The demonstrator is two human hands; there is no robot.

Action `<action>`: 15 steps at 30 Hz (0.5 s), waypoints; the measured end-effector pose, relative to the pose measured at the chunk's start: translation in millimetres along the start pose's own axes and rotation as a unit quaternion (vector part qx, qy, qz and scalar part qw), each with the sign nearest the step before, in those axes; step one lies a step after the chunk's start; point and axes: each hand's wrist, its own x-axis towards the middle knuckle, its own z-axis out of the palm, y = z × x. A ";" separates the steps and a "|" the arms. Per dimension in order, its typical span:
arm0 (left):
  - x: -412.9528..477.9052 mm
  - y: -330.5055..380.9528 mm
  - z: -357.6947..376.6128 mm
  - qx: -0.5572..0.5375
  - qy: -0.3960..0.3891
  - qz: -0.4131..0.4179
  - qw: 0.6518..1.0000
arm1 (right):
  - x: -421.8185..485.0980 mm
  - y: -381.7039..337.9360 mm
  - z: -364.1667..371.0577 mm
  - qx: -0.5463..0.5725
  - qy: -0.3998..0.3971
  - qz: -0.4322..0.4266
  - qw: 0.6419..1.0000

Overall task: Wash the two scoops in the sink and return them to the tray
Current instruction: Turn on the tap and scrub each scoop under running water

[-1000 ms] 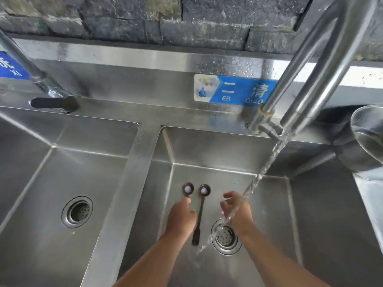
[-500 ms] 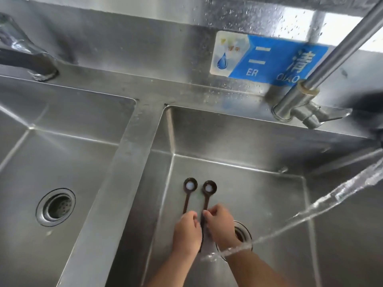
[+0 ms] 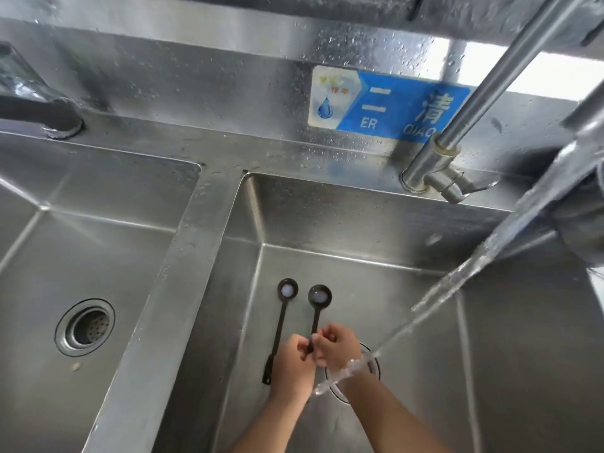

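Observation:
Two dark long-handled scoops lie side by side on the floor of the right sink basin, bowls pointing away from me. The left scoop lies free, its handle end beside my left hand. The right scoop has its handle pinched between the fingers of both hands; my right hand grips it from the right. Each bowl holds a little pale liquid. Tap water streams down from the upper right and splashes on my right wrist. No tray is in view.
A tap stands at the back right of the basin, with its spout overhead. The drain sits under my right wrist. A second basin with its own drain lies to the left, beyond a steel divider.
My right hand left the water stream and came left to the right scoop's handle. Both hands now pinch that handle. The view has tilted down and closer.

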 end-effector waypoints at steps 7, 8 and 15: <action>-56.0 15.2 -29.7 -0.141 -0.092 -0.052 0.984 | -69.7 -12.4 -21.9 0.047 -0.031 0.028 0.998; -64.7 19.3 -35.3 -0.145 -0.093 -0.060 0.983 | -79.5 -17.8 -24.2 0.039 -0.032 0.030 0.998; -124.1 40.1 -69.9 -0.149 -0.147 -0.093 0.973 | -131.4 -30.7 -32.8 0.091 -0.083 0.069 0.990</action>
